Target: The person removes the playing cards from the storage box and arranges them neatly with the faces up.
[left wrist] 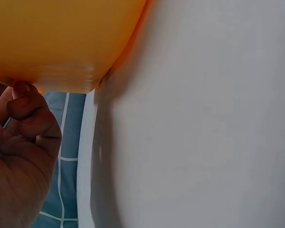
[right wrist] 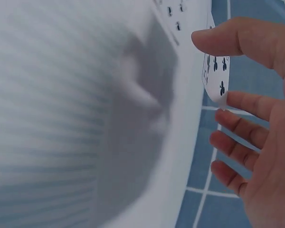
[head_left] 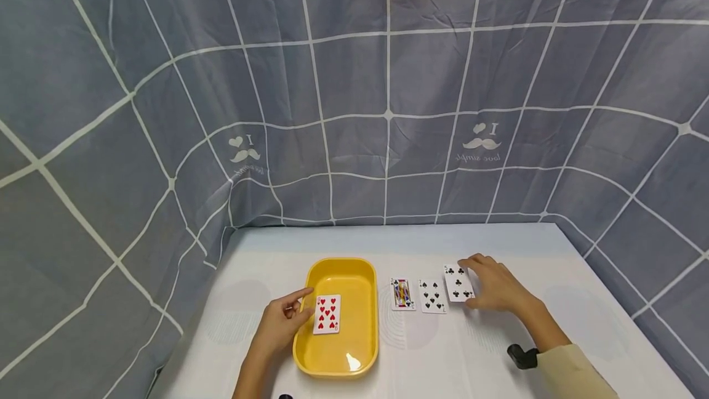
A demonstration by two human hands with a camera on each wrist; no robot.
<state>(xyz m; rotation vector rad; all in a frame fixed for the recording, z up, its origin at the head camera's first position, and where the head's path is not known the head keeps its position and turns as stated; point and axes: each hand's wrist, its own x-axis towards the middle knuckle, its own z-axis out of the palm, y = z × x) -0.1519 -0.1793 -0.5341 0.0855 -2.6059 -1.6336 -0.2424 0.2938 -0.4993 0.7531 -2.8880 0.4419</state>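
Note:
At its left side, a yellow plastic tray (head_left: pixel 362 350) is gripped by my left hand (head_left: pixel 279 325), the thumb over the rim and the fingers curled by the outer wall. In the left wrist view the fingertips meet the underside of the tray's edge (left wrist: pixel 61 71). A red hearts playing card (head_left: pixel 327 314) lies face up inside the tray. My right hand (head_left: pixel 495 285) holds a five of clubs (head_left: pixel 458 283) by its edges, between thumb and index finger, while the other fingers spread loosely. To its left lie a seven of spades (head_left: pixel 432 296) and a jack (head_left: pixel 402 294), both face up.
A white patterned cloth (head_left: pixel 421 362) covers the table. Grey-blue curtains (head_left: pixel 354 91) with white grid lines enclose its back and sides. A black strap piece (head_left: pixel 522 356) sits at the right wrist. A small dark object (head_left: pixel 285 396) shows at the bottom edge.

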